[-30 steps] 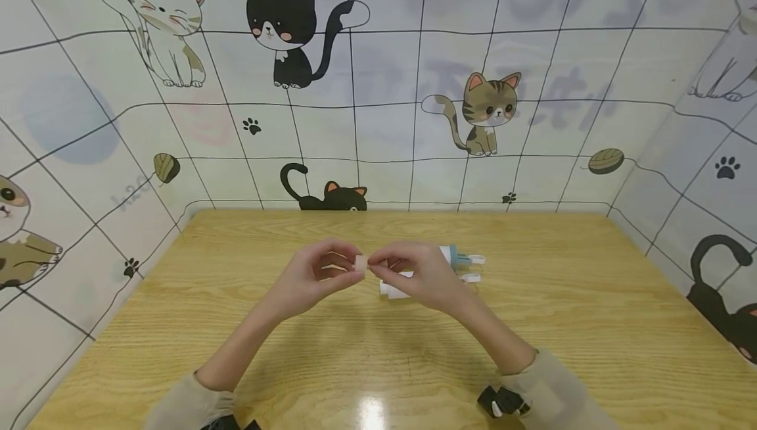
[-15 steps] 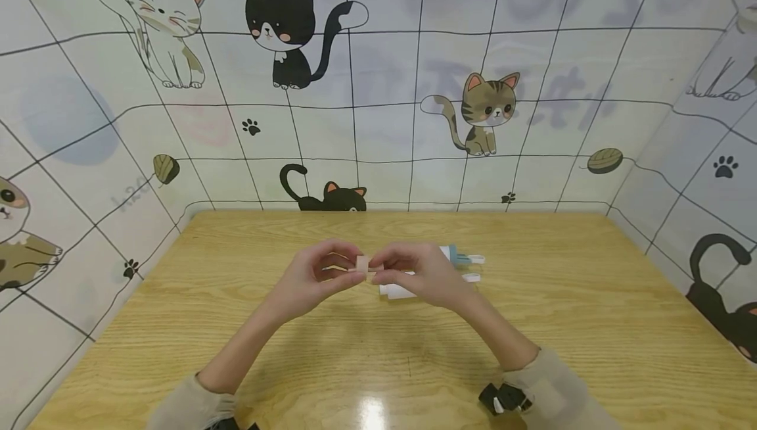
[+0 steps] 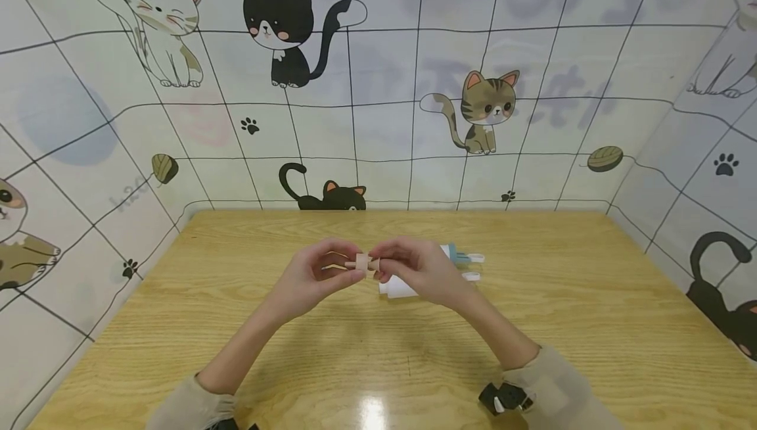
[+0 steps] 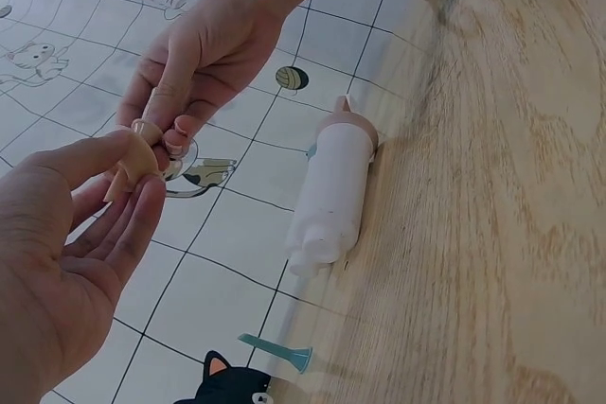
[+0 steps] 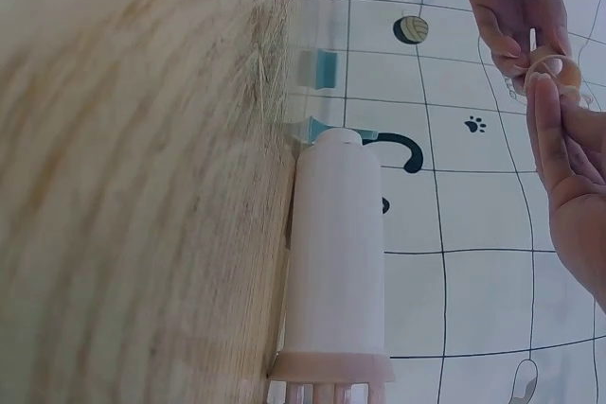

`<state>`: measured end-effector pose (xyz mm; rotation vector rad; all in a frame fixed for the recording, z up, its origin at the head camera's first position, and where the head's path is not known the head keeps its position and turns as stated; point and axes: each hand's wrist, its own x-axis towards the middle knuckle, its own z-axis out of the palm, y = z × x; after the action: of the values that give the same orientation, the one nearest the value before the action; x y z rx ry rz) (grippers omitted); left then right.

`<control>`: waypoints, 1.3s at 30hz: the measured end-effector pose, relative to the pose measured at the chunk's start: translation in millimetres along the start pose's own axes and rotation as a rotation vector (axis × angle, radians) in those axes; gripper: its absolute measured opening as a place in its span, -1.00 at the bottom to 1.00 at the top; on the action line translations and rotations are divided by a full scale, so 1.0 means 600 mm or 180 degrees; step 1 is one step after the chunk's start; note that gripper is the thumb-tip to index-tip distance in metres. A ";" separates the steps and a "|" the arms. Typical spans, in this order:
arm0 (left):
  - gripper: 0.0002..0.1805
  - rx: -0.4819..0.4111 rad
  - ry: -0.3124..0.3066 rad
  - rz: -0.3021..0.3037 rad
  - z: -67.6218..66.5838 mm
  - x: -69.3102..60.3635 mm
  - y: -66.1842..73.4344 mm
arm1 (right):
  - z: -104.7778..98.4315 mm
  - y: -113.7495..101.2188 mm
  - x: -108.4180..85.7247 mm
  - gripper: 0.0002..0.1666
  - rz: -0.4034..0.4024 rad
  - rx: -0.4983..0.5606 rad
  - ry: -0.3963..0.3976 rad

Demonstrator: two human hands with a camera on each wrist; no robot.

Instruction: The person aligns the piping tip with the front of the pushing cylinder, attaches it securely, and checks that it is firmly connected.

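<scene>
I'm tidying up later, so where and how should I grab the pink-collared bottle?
Take the pink-collared bottle around the middle of its white body, probably from above: it lies on its side on the table, and that stretch is an even cylinder, while beyond the collar are thin prongs.

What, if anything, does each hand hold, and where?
Left hand: a beige ring, by its outside. Right hand: a beige peg, by its flared end.

Is a yellowish wooden table (image 3: pixel 355 351), bearing a white bottle (image 4: pixel 333 186) with a pinkish cap (image 4: pixel 350 122) and another bottle (image 3: pixel 445 256) with a blue-green cap (image 3: pixel 453 254), lying side by side, plus a small blue-green piece (image 4: pixel 275 347) standing on its flared end.
</scene>
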<state>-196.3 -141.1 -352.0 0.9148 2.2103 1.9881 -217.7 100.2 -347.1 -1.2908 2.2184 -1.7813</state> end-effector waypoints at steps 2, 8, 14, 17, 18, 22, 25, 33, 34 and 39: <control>-0.69 -0.0031 -0.0005 0.0003 0.001 0.000 0.000 | 0.001 -0.002 0.000 -0.85 0.0031 0.0016 0.0026; -0.68 -0.0153 -0.0033 0.0004 0.004 0.000 0.001 | 0.001 -0.003 -0.001 -0.87 0.0063 -0.0054 0.0057; -0.69 -0.0224 -0.0105 0.0055 0.009 0.001 0.001 | 0.002 -0.005 -0.002 -0.88 0.0075 -0.0113 0.0130; -0.69 -0.0212 -0.0111 0.0096 0.010 0.001 0.001 | 0.003 -0.006 -0.003 -0.88 0.0046 -0.0092 0.0179; -0.69 -0.0210 -0.0107 0.0107 0.010 0.001 0.001 | 0.004 -0.005 -0.002 -0.88 0.0030 -0.0076 0.0195; -0.69 -0.0210 -0.0103 0.0129 0.012 0.001 0.002 | 0.006 -0.004 -0.003 -0.87 -0.0022 -0.0036 0.0245; -0.70 -0.0203 -0.0110 0.0136 0.012 0.000 0.003 | 0.007 -0.002 -0.004 -0.88 -0.0045 -0.0041 0.0245; -0.70 -0.0236 -0.0134 0.0179 0.015 -0.001 0.003 | 0.012 -0.003 -0.004 -0.91 -0.0045 -0.0161 0.0304; -0.70 -0.0245 -0.0131 0.0180 0.015 -0.001 0.002 | 0.013 -0.003 -0.004 -0.91 -0.0046 -0.0172 0.0321; -0.69 -0.0283 -0.0121 0.0173 0.016 -0.001 0.001 | 0.016 -0.004 -0.004 -0.92 -0.0043 -0.0222 0.0397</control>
<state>-191.6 -132.9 -353.5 1.0031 2.0810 2.0552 -209.8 93.8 -349.7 -1.2418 2.3619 -1.8538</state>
